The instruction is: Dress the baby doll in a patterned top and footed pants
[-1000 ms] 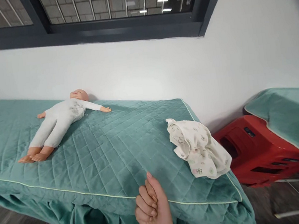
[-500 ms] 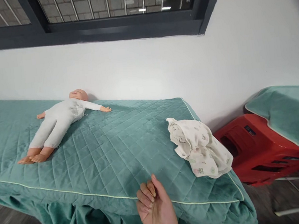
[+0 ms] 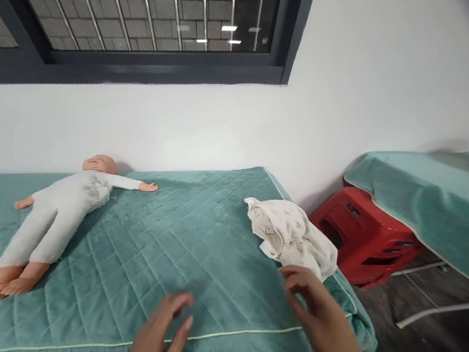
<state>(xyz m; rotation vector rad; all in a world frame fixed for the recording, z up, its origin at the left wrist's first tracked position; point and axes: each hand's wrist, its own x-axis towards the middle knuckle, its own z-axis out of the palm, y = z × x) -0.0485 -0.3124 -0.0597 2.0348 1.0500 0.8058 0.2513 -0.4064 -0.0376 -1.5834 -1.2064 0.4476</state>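
While the left hand (image 3: 156, 338) is held loosely spread at the near edge of the bed (image 3: 182, 238), nothing grasped, the right hand (image 3: 317, 305) is held unclenched by the cloth (image 3: 288, 223), touch can't be told; cloth is crumpled along the right edge, best gathered two-handed, loose folds included

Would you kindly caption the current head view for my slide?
Open hands before a green quilted cover bearing a doll and crumpled cloth.

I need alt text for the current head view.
Left hand and right hand, both loosely open, hover at the edge of a green quilted cover, the right near a crumpled white cloth; a doll lies face-up at left.
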